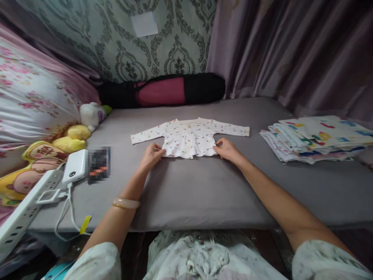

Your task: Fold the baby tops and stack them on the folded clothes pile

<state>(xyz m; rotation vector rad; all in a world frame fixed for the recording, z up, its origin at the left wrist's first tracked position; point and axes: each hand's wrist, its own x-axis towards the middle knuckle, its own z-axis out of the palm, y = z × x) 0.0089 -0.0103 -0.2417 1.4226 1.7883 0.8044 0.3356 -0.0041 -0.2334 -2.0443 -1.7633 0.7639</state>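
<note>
A small white long-sleeved baby shirt (pixel 189 139) with a tiny print lies spread on the grey-covered surface (pixel 204 194), its sleeves stretched out to both sides. My left hand (pixel 153 154) pinches the shirt's lower left corner between thumb and fingers. At the lower right corner, my right hand (pixel 226 150) has its fingers closed on the hem in the same way. A pale bangle (pixel 126 203) is on my left wrist.
Folded printed cloths (pixel 320 136) are stacked at the right. On the left are a power strip (pixel 32 206), a white power bank (pixel 74 165) with cables, and plush toys (pixel 72 138). A black and red rolled bag (pixel 161 91) lies along the back wall.
</note>
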